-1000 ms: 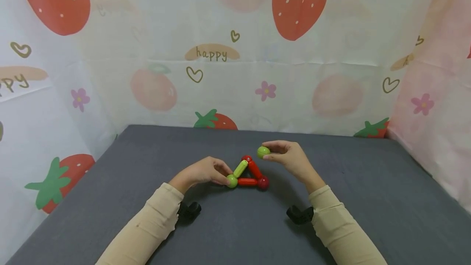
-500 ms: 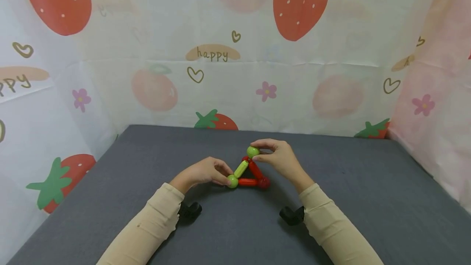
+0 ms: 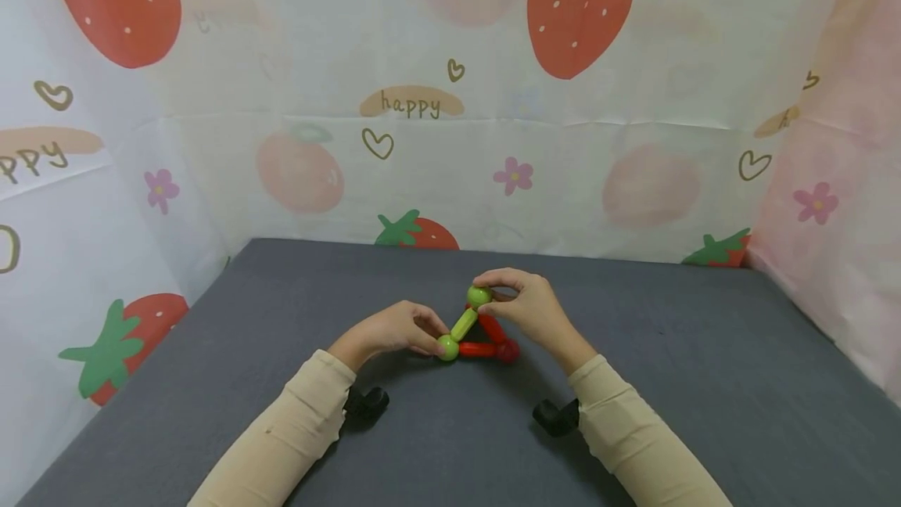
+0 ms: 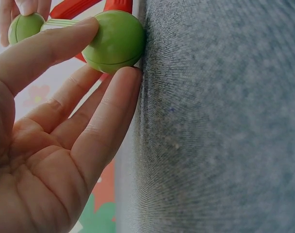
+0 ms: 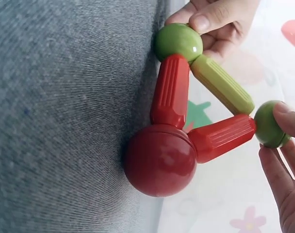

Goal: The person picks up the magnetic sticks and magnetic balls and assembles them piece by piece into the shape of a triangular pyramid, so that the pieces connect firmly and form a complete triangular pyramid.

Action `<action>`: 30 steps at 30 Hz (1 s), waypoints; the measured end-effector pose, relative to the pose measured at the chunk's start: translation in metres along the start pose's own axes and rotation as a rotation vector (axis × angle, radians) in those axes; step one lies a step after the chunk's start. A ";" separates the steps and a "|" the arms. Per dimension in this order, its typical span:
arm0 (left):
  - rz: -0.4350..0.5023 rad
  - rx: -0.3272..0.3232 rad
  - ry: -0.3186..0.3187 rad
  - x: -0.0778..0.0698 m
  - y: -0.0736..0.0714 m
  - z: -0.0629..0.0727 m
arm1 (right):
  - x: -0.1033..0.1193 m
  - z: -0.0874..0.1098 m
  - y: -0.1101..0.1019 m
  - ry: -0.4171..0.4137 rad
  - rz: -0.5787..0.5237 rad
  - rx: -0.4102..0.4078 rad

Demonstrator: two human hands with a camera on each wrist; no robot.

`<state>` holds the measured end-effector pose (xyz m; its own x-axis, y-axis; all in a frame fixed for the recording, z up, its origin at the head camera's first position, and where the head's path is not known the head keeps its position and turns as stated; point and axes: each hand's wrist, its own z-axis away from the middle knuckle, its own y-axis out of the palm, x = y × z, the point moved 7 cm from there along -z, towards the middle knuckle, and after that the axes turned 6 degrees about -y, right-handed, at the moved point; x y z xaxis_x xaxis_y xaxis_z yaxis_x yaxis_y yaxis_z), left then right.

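A small triangle of rods stands upright on the table. One side is a yellow-green rod [image 3: 464, 325]; the other two are a red rod [image 5: 170, 92] along the bottom and a sloping red rod [image 5: 224, 137]. A dark red ball [image 5: 160, 160] joins the red rods at the lower right. My left hand [image 3: 390, 329] pinches the green ball [image 4: 116, 41] at the lower left corner between thumb and fingers. At the top, my right hand [image 3: 528, 303] pinches another green ball [image 3: 479, 296], which touches the upper rod ends.
The dark grey table [image 3: 317, 280] runs back to a white curtain [image 3: 436, 30] printed with strawberries. Black wrist camera mounts [image 3: 366, 405] hang under both forearms, close to the tabletop.
My right hand has brought its green ball leftward and slightly down onto the top corner of the triangle. My left hand has kept its grip on the lower left ball.
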<state>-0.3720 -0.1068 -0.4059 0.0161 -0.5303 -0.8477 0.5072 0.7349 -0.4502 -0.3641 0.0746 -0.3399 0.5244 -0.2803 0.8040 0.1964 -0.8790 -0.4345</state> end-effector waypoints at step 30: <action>-0.002 0.022 -0.010 -0.001 -0.004 -0.002 | 0.003 0.002 0.001 -0.001 0.129 0.094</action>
<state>-0.3755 -0.1079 -0.4037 0.0233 -0.5362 -0.8438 0.5264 0.7241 -0.4456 -0.3607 0.0739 -0.3391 0.5513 -0.3878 0.7387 0.2044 -0.7956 -0.5703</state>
